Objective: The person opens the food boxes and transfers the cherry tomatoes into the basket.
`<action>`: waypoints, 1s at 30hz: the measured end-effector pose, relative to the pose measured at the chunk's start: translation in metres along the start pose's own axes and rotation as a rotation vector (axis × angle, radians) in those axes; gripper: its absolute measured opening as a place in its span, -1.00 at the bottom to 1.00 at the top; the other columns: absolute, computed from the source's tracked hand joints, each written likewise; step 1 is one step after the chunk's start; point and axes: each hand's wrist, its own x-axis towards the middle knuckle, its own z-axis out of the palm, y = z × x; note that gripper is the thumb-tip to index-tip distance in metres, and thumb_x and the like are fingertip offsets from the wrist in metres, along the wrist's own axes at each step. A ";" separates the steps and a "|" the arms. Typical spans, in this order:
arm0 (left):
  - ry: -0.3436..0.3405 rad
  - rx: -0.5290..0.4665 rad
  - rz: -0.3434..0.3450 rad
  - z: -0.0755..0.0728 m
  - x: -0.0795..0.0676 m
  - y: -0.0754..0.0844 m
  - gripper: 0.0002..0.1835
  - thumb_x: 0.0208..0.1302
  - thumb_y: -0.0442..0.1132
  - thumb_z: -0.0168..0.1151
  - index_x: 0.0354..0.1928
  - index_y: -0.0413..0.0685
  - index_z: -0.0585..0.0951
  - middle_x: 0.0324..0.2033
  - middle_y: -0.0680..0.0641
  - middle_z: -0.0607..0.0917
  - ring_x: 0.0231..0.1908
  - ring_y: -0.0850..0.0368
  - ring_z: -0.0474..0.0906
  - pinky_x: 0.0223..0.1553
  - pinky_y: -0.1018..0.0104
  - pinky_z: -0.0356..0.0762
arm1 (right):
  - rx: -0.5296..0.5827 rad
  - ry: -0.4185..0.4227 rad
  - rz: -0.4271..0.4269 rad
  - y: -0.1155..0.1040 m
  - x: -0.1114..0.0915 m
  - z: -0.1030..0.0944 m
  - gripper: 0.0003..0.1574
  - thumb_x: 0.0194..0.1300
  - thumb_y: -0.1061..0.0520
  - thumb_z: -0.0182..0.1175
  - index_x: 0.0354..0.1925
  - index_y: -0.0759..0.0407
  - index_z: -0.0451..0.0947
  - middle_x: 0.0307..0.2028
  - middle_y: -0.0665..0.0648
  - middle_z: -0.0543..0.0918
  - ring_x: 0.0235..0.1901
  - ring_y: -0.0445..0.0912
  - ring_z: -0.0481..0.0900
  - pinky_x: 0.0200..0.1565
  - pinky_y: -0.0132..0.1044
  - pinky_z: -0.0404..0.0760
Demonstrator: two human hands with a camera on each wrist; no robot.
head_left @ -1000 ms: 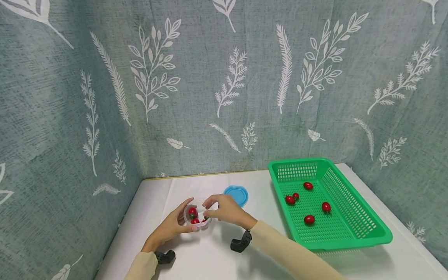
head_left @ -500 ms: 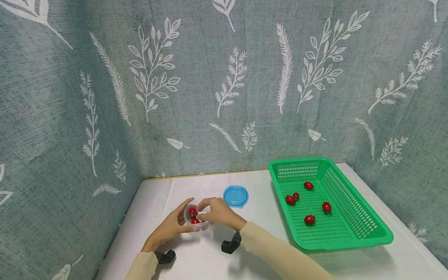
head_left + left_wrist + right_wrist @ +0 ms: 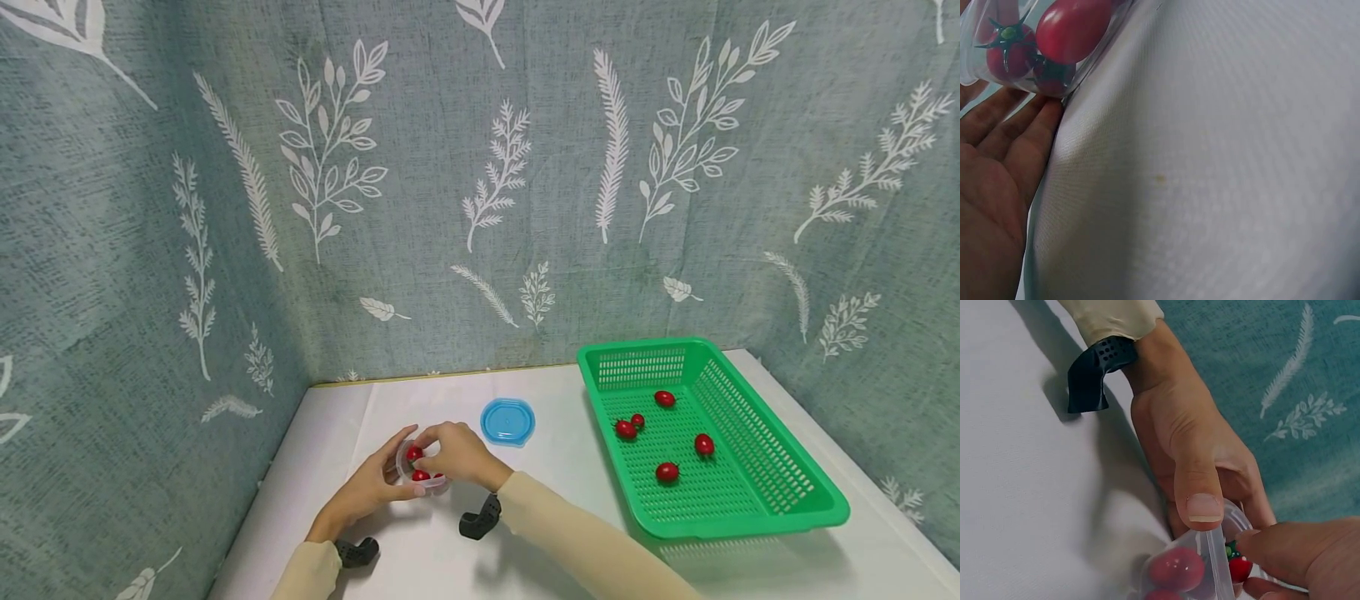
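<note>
In the head view my left hand point(image 3: 369, 490) grips a clear plastic tub point(image 3: 437, 485) from its left side, thumb on the near side and fingers on the far side. Several red cherry tomatoes with green stems lie inside. My right hand point(image 3: 459, 455) reaches over the rim, its thumb and finger pinching one cherry tomato point(image 3: 414, 453) at the tub's left. From the right wrist, my thumb and fingertip show close about that stemmed cherry tomato point(image 3: 1240, 569). The left wrist view has my left palm point(image 3: 997, 162) under more tomatoes point(image 3: 1072, 31) behind the clear wall.
A blue lid point(image 3: 507, 422) lies on the white tabletop point(image 3: 547, 475) behind my right hand. To the right stands a green slotted basket point(image 3: 731, 504) with several cherry tomatoes point(image 3: 667, 472) spread inside. Patterned grey-green cloth point(image 3: 442, 192) walls off the back and sides.
My right hand has moved left over the tub, its fingertips now at the tomato on the tub's left. My left hand and the tub have stayed in place.
</note>
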 end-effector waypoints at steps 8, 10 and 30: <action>0.008 0.036 -0.003 0.001 0.001 0.000 0.14 0.18 -0.14 0.58 0.65 0.11 0.03 0.53 -0.27 0.21 0.49 -0.25 0.20 0.41 -0.01 0.31 | -0.084 -0.023 0.071 -0.006 0.002 0.002 -0.56 0.16 0.04 0.55 0.02 0.11 0.77 -0.12 -0.04 0.80 -0.15 -0.13 0.70 -0.26 -0.35 0.63; 0.003 0.025 -0.002 0.001 0.000 0.000 0.14 0.18 -0.16 0.58 0.65 0.10 0.02 0.53 -0.26 0.22 0.48 -0.24 0.22 0.40 0.08 0.35 | -0.106 -0.028 0.083 -0.006 0.002 0.003 -0.53 0.13 0.02 0.57 0.01 0.09 0.77 -0.14 -0.05 0.80 -0.19 -0.16 0.69 -0.28 -0.35 0.62; -0.008 0.011 0.003 0.000 0.000 0.001 0.12 0.22 -0.20 0.55 0.66 0.13 0.00 0.53 -0.27 0.22 0.46 -0.22 0.26 0.32 0.26 0.45 | -0.011 -0.049 0.024 -0.001 0.002 0.005 -0.69 0.14 0.03 0.58 -0.15 0.02 0.75 -0.24 -0.12 0.77 -0.21 -0.21 0.66 -0.26 -0.40 0.55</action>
